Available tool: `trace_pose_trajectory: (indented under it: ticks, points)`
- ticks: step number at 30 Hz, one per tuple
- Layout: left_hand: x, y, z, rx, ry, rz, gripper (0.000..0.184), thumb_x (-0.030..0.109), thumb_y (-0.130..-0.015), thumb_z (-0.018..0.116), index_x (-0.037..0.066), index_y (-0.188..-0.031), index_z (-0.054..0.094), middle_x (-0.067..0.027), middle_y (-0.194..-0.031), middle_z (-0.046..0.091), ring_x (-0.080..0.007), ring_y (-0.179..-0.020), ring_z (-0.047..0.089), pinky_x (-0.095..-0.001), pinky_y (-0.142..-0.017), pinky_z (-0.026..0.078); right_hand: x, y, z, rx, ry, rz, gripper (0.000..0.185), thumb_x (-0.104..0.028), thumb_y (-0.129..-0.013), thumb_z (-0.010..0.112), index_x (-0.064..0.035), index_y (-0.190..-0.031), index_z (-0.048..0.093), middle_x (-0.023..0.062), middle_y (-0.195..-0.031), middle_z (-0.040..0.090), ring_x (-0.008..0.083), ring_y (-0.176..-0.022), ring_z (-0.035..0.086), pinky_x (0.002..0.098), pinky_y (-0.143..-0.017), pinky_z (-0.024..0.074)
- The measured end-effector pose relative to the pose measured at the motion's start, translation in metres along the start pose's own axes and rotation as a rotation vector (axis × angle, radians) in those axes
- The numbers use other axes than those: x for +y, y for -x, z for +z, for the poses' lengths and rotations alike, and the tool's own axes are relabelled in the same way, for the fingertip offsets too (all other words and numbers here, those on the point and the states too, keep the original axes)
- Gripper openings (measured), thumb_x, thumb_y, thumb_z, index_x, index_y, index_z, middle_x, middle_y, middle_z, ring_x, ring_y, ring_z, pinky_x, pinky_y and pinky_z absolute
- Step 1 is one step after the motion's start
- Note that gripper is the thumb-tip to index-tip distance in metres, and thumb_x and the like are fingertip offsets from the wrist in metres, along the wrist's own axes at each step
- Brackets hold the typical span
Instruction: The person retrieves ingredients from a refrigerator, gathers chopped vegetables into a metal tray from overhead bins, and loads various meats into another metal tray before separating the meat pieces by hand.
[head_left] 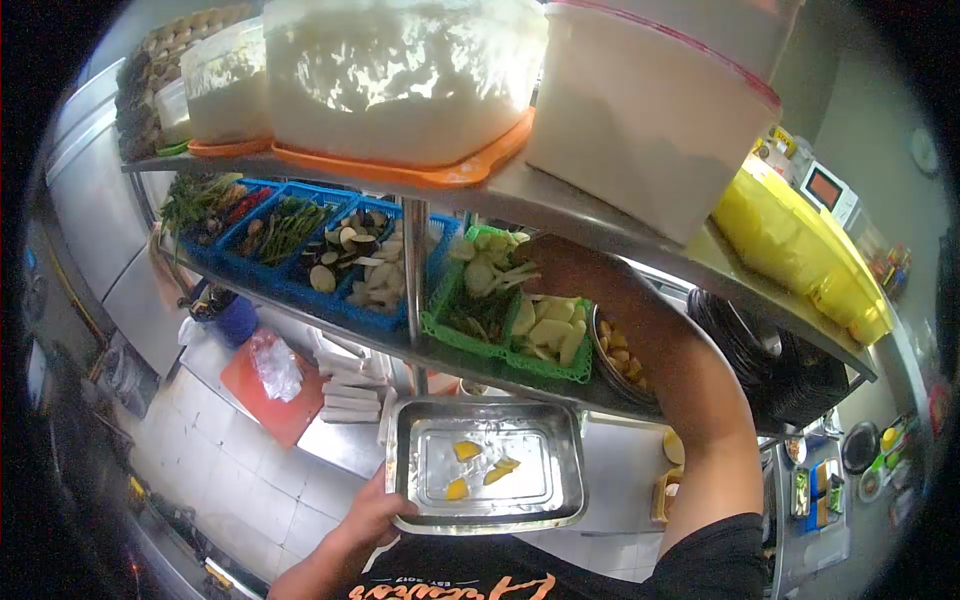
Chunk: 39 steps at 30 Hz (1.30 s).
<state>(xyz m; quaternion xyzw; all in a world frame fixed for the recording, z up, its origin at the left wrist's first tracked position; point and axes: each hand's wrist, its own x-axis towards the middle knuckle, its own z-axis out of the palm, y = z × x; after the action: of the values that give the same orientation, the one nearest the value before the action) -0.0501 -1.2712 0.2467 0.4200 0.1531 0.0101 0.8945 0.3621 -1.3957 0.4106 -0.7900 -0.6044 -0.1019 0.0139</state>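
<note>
My left hand (378,512) grips the near left corner of a shallow rectangular metal tray (580,470), thumb over the rim. A few yellow vegetable pieces (467,451) lie on its bottom. My right arm is stretched up and forward to the shelf. There my right hand (556,262) is in shadow over a green basket (440,330), beside pale cut vegetables (487,272); its fingers cannot be made out. Pale slices (550,330) fill the basket's near right compartment. Close to my forearm stands a round metal bowl of yellowish chunks (622,358).
Blue baskets (285,262) of vegetables line the shelf's left part, beside a metal post (414,270). Large tubs (640,120) and a yellow container (800,255) stand on the shelf above. Dark stacked plates (735,340) are at right. Below lies a red cutting board (265,390).
</note>
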Motion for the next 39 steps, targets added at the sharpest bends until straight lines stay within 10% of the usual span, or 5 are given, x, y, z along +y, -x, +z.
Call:
trace_pose_trajectory:
  ticks: [18,23,32,36,39]
  points:
    - [0.001,-0.001,-0.017,0.015,-0.015,-0.005,0.081,-0.003,-0.062,0.057,0.0,-0.14,0.037,-0.0126,-0.117,0.059,-0.0242,-0.107,0.06,-0.0347,-0.092,0.049,-0.009,0.0,-0.004,0.104,0.023,0.048,0.018,-0.009,-0.087,0.058,-0.0024,-0.102,0.067,0.0216,-0.094,0.067,0.0322,-0.094,0.067,0.0449,-0.091,0.0509]
    - [-0.002,-0.006,-0.028,-0.003,-0.018,-0.009,0.081,-0.005,-0.063,0.057,0.0,-0.141,0.037,-0.0123,-0.116,0.059,-0.0245,-0.106,0.061,-0.0345,-0.091,0.049,-0.053,-0.013,-0.046,-0.096,-0.477,0.094,0.018,-0.014,-0.09,0.057,-0.0022,-0.099,0.067,0.0221,-0.095,0.068,0.0335,-0.092,0.067,0.0429,-0.088,0.0531]
    - [0.005,-0.001,-0.029,-0.039,-0.035,0.006,0.08,-0.004,-0.063,0.056,0.0,-0.14,0.037,-0.013,-0.118,0.059,-0.0244,-0.109,0.059,-0.0348,-0.091,0.049,-0.053,-0.017,-0.029,-0.402,0.329,0.267,0.026,-0.02,-0.083,0.061,-0.003,-0.101,0.069,0.0225,-0.09,0.069,0.0338,-0.083,0.069,0.0457,-0.082,0.0564]
    - [0.001,-0.004,-0.042,-0.075,-0.063,0.02,0.079,-0.003,-0.063,0.056,-0.001,-0.14,0.037,-0.013,-0.119,0.058,-0.0241,-0.109,0.059,-0.0349,-0.092,0.048,-0.045,-0.02,-0.051,-0.397,0.117,0.453,0.028,-0.025,-0.09,0.054,-0.0045,-0.106,0.065,0.0197,-0.092,0.069,0.034,-0.088,0.067,0.0482,-0.087,0.0534]
    - [0.008,0.0,-0.035,-0.049,-0.048,-0.011,0.08,-0.002,-0.063,0.057,-0.002,-0.14,0.036,-0.0127,-0.119,0.058,-0.0233,-0.11,0.058,-0.0338,-0.093,0.047,-0.058,0.014,-0.077,0.049,0.507,0.142,0.029,-0.03,-0.094,0.05,-0.0053,-0.105,0.062,0.0174,-0.092,0.068,0.0318,-0.095,0.065,0.0458,-0.09,0.0497]
